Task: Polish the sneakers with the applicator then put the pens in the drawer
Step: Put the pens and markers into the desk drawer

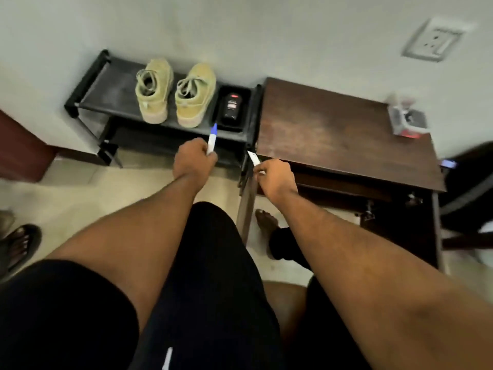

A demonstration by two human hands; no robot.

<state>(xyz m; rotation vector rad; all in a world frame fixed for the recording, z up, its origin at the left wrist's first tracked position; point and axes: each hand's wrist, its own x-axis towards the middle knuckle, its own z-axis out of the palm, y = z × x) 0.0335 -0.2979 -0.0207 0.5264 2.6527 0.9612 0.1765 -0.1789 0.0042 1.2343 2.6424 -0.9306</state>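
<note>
Here my left hand (192,159) grips a white pen with a blue cap (212,139), its tip pointing up toward the front edge of the black shoe rack (106,100). My right hand (276,178) pinches a second white pen (254,158) just at the left corner of the wooden desk (333,129); its far end is blurred and hard to read. Between my hands lies a strip of bare floor, hemmed by the rack's end post and the desk leg. The drawer (338,182) under the desktop, just right of my right hand, is dark; I cannot tell how far it stands open. The sneakers (176,94) sit on the rack's top shelf, well beyond my left hand, beside a black tray holding the applicator (231,108).
</note>
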